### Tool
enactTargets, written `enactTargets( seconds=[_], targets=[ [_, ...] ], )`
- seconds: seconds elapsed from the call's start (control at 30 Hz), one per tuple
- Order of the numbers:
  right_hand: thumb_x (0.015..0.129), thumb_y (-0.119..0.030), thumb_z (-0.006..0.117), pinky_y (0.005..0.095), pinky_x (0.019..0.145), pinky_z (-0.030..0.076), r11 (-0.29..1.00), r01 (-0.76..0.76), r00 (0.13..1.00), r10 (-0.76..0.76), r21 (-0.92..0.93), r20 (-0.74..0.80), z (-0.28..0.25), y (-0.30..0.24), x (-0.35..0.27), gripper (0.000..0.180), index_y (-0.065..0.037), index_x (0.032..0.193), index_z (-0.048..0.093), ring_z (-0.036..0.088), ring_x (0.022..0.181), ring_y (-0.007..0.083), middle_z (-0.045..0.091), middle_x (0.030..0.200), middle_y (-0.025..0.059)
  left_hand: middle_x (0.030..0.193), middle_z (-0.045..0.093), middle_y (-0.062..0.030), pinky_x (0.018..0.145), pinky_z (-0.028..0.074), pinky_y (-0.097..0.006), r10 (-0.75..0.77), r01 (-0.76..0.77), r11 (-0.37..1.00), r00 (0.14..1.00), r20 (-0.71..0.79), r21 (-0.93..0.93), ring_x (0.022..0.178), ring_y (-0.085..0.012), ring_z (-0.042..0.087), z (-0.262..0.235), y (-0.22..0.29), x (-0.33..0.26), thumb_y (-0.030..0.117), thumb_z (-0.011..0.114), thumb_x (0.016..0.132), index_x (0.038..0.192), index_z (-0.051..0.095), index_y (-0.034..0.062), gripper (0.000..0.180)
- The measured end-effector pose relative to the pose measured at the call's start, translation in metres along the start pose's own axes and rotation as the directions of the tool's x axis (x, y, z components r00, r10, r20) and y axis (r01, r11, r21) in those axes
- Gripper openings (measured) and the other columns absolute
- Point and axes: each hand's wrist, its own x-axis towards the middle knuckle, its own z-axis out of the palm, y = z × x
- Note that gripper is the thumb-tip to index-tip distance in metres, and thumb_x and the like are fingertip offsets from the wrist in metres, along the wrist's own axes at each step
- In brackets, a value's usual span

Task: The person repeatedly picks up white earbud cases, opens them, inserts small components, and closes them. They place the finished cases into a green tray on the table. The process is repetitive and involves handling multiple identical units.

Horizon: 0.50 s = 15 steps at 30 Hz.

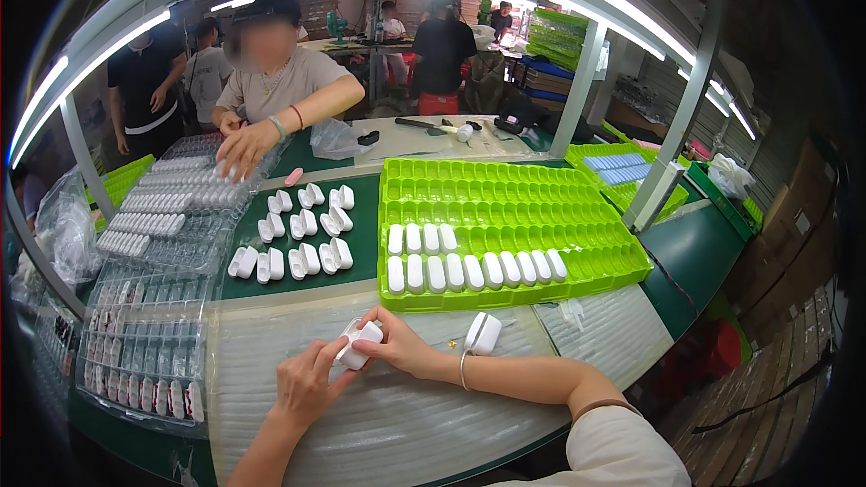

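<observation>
Both hands, left hand (307, 385) and right hand (400, 343), pinch one white case (359, 344); steady it; green tray (505, 298) at 1 o'clock.

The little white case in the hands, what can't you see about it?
- White case, head view: its middle is covered by the fingers of the left hand and right hand.
- Whether its lid is shut: too small to tell.
- Tiny yellow speck nearby: too small to identify.
</observation>
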Motion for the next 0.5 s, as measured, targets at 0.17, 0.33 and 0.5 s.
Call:
enactTargets(
  seconds=[0.17,0.33,0.5],
  targets=[
    [0.085,-0.017,0.064,0.0267,0.060,0.054,1.000,0.000,1.000,0.000,0.003,0.005,-0.0004,-0.0016,-0.0011,0.033,-0.004,0.103,0.040,0.062,0.082,0.0183,0.059,0.095,0.0129,0.082,0.059,-0.0045,0.047,0.043,-0.030,0.013,-0.013,1.000,1.000,-0.003,-0.022,0.060,-0.0194,0.059,-0.0005,-0.0002,0.0025,0.016,0.080,0.058,0.109,0.052,0.0112,0.058],
    [0.085,-0.017,0.064,0.0265,0.061,0.054,1.000,0.001,1.000,-0.001,0.000,0.013,0.0015,-0.0049,-0.0011,0.033,-0.004,0.103,0.040,0.062,0.082,0.0181,0.059,0.095,0.0124,0.088,0.063,-0.0035,0.049,0.045,-0.028,0.013,-0.012,1.000,0.999,0.031,-0.024,0.063,-0.0180,0.061,-0.0009,-0.0027,0.0004,0.021,0.079,0.059,0.116,0.051,0.0117,0.064],
    [0.085,-0.018,0.064,0.0263,0.060,0.053,1.000,-0.011,1.000,0.011,-0.003,0.007,0.0001,-0.0046,-0.0014,0.032,-0.004,0.103,0.040,0.062,0.082,0.0177,0.059,0.095,0.0120,0.077,0.065,-0.0029,0.049,0.045,-0.027,0.020,-0.020,1.000,0.999,0.039,-0.004,0.058,-0.0159,0.061,0.0003,-0.0031,0.0010,0.021,0.078,0.062,0.117,0.054,0.0112,0.061]
  ],
)
